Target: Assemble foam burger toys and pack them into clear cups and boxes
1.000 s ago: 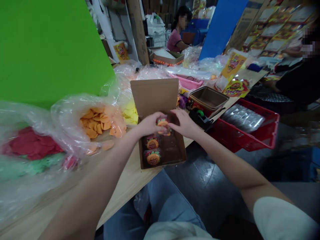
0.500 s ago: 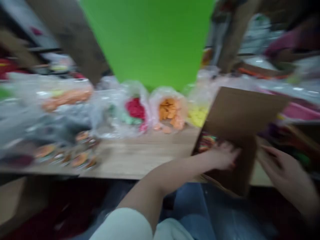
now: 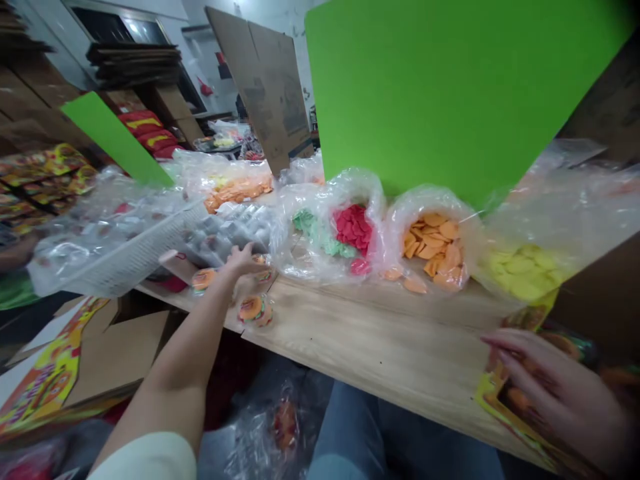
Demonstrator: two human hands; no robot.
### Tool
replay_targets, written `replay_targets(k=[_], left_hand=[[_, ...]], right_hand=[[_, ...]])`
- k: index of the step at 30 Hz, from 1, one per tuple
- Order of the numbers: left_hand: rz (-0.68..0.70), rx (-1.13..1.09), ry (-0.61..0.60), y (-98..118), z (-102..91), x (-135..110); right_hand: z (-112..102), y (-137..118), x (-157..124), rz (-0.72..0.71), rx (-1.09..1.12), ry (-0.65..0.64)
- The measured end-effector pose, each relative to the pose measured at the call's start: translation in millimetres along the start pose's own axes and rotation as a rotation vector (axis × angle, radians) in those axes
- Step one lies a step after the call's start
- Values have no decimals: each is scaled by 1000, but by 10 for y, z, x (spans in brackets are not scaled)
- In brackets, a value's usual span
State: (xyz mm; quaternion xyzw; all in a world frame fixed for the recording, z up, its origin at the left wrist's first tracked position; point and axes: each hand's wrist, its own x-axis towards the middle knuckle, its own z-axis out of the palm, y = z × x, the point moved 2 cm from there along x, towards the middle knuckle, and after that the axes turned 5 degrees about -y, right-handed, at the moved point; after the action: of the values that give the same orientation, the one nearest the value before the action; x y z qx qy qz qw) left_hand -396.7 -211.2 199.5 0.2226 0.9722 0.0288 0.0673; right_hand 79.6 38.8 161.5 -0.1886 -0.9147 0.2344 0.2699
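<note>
Head view: left hand (image 3: 240, 263) open, fingers spread, holding nothing visible, just above burger packets (image 3: 251, 311) on the bench (image 3: 380, 347). Packets lie loosely along the bench edge, one just below the palm, one left of it, others by the fingertips; left hand much nearer than right. Right hand (image 3: 555, 393) curled on a yellow printed card (image 3: 493, 400), well right of the packets; cannot tell if gripping. Bagged orange discs (image 3: 433, 243) ahead of it
</note>
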Motion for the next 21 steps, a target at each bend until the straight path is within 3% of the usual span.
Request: replay_targets(k=[3,6,9,10,13,15,17,20,21], left_hand=[[25,-18,-83,-218,34,191],[59,-17,-49,-150,45,120],[183,-51,63,179,60,-381],[313,-115,107,360,89,-645],[721,-324,-21,944,282,-1432],[855,-389,-124,1187,381,-1679],[899,-364,-259,1232,406,-1591],[682,-63,-434,1059,409,-1010],[630,1,-442,1005,410,-790]], right_hand=[[222,-302,225,-77,85,-205],[415,-591,397,-35,195,-282],[715,-815,576,160,438,-309],[831,-871,632,228,566,-322],[1103,-948,731,385,917,-467],[1137,-874,691,468,975,-578],[1066,-717,559,537,943,-594],[989,-509,241,618,854,-583],[1011,-474,133,635,800,-576]])
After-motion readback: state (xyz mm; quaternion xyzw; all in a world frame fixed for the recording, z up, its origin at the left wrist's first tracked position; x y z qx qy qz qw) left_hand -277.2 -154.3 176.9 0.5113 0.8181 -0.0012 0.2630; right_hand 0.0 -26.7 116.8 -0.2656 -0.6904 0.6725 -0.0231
